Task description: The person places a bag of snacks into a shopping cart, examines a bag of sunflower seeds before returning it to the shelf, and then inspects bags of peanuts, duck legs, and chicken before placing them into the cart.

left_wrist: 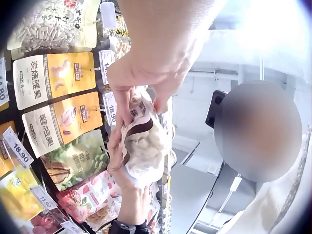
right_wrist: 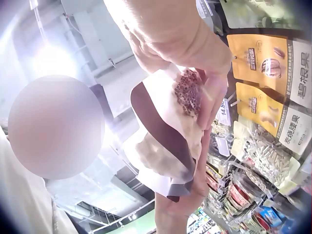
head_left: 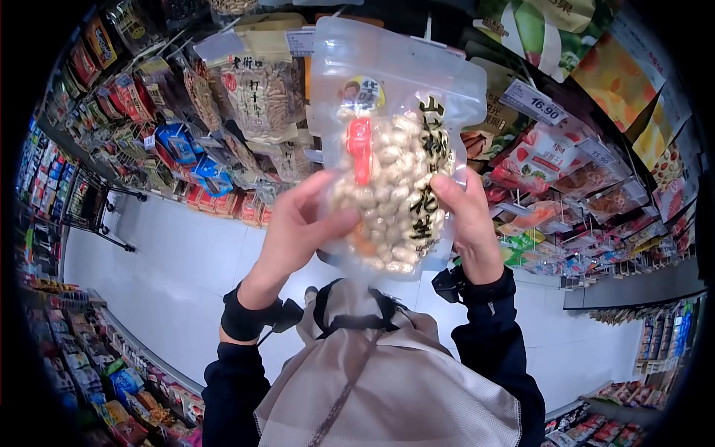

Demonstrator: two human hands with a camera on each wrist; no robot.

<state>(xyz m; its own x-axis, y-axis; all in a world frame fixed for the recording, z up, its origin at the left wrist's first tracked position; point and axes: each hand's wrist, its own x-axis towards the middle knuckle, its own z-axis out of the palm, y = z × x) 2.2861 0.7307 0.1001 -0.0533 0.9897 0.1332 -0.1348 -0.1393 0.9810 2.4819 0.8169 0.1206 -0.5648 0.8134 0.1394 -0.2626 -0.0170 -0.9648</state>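
Observation:
A clear plastic bag of peanuts in the shell [head_left: 391, 160], with black lettering and a red label, is held up in front of the chest in the head view. My left hand [head_left: 294, 223] grips its left side, thumb across the front. On the right edge, my right hand [head_left: 469, 220] pinches the bag with the thumb on the lettering. Both wrist views show the bag's underside [left_wrist: 146, 151] with a dark curved band and a printed panel [right_wrist: 187, 92]. Fingers of both hands lie behind the bag, partly hidden in the head view.
Hanging snack bags fill the rack ahead, among them a pack of seeds [head_left: 261, 89] and a pink pouch [head_left: 544, 156]. A price tag [head_left: 532, 102] juts out near the right hand. A cart [head_left: 93, 205] stands at left on the pale floor [head_left: 179, 257]. More shelves [head_left: 126, 380] run behind.

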